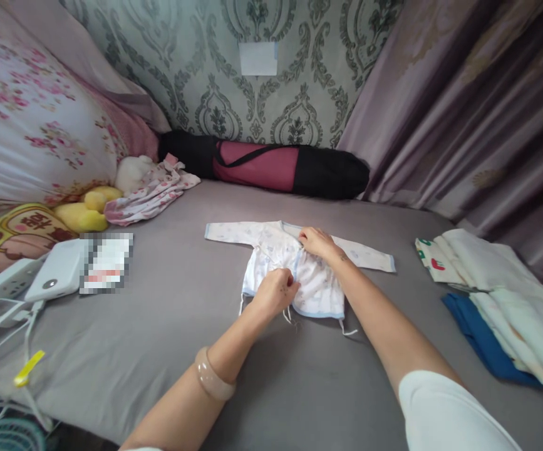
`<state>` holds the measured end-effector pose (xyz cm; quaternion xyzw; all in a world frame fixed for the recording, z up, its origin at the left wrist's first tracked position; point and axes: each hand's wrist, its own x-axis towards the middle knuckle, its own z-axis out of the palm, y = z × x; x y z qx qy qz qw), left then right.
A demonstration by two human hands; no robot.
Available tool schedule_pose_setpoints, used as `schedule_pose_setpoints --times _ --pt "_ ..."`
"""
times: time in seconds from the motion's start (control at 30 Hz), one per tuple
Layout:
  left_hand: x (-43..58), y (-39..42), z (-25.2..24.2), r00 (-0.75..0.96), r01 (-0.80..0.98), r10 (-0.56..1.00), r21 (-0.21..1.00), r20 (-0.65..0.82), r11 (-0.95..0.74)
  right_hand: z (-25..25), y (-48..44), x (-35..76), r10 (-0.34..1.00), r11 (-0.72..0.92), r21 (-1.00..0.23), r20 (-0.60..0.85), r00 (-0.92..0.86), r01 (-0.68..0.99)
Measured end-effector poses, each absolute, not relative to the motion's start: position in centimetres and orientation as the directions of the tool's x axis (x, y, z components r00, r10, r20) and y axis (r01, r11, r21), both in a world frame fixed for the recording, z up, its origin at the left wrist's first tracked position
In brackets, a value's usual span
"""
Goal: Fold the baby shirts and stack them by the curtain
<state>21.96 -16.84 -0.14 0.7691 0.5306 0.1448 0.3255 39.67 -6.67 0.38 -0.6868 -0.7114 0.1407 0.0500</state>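
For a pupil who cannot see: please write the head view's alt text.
A person's left hand and right hand touch a small white, blue-trimmed cloth top spread on a grey sheet. Behind lies a long black-and-maroon fabric bag; folded white and blue cloths lie at right.

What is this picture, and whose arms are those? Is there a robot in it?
There's no robot, just a person with two bare hands. The camera is worn on their head and looks forward and down, so you see their arms as if they were yours. The left hand belongs to the arm with the bangle; the right hand is farther up. Both are at the front of a small white shirt with blue edges, fingers curled. Exactly what they pinch is too small to tell. The shirt lies on a grey sheet. Folded cloths lie to the right, a yellow toy to the left, and a long bag at the back.
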Motion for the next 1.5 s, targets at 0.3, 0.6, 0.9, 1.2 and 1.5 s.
schedule_pose_setpoints --times 0.3,0.6,0.9,1.2,1.5 --pt "21.9 -17.4 -0.6 0.454 0.672 0.887 0.620 0.087 -0.405 0.6 -7.4 42.5 0.948 0.251 -0.286 -0.121 -0.295 0.925" --pt "21.6 -16.7 -0.5 0.342 0.668 0.938 0.718 -0.061 -0.197 0.6 -7.0 42.8 0.992 0.043 -0.538 -0.076 -0.099 0.842" --pt "21.4 -16.6 -0.6 0.309 0.780 0.934 0.610 -0.180 -0.140 -0.9 -6.6 42.4 0.979 -0.072 -0.727 -0.183 -0.091 0.683" --pt "21.5 -16.6 -0.5 0.296 0.808 0.928 0.577 -0.224 -0.118 0.0 -5.6 40.1 0.995 -0.047 -0.466 -0.097 0.002 0.883" --pt "20.5 -15.8 -0.4 0.318 0.709 0.939 0.691 -0.133 -0.142 -0.7 -6.3 38.7 0.999 0.025 -0.433 0.044 -0.006 0.901"
